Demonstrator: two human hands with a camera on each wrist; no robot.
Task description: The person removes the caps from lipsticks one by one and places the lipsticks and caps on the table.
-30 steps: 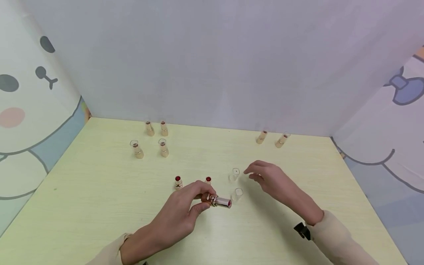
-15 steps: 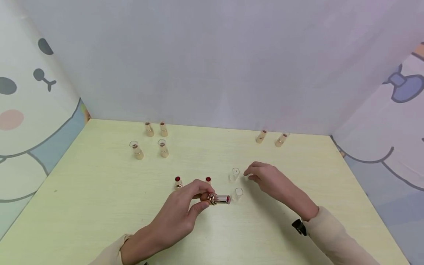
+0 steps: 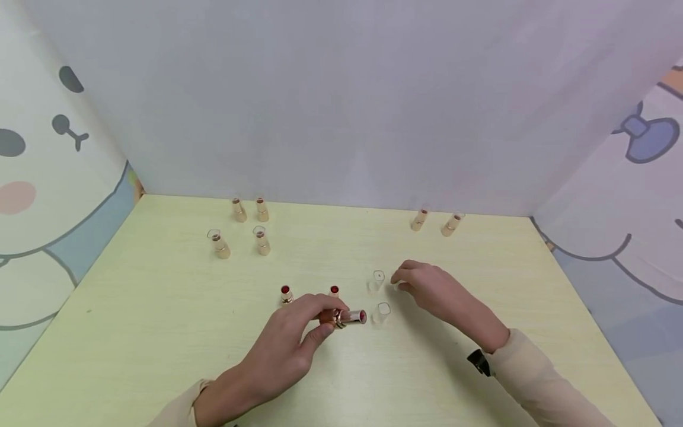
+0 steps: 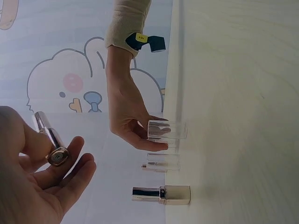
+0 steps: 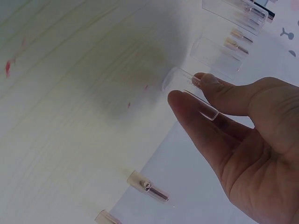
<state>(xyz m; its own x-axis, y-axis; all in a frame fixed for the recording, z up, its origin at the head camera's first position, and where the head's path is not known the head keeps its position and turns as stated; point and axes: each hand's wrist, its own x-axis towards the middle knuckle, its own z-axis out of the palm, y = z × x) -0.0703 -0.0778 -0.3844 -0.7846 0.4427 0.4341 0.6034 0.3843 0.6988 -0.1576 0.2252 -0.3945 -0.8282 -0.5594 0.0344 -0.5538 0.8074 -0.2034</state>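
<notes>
My left hand (image 3: 283, 338) pinches an open lipstick (image 3: 353, 317) with a gold base, silvery tube and red tip, tilted above the table with the tip pointing right. My right hand (image 3: 434, 290) holds a clear lipstick cap (image 5: 180, 79) between thumb and fingers, low over the table. Two more clear caps stand left of that hand, a far one (image 3: 376, 281) and a near one (image 3: 381, 313). Past my left hand are two uncapped lipsticks, a left one (image 3: 286, 294) and a right one (image 3: 334, 290) partly hidden by the fingers.
Several lipsticks with clear caps stand at the back left, among them a front one (image 3: 262, 242). Two further ones, a left one (image 3: 419, 220) and a right one (image 3: 451, 225), stand back right. Printed cloth walls surround the pale table (image 3: 160, 320).
The lipstick in my left hand has shifted slightly left and turned a little. My right hand has moved slightly left, its fingers near the far cap.
</notes>
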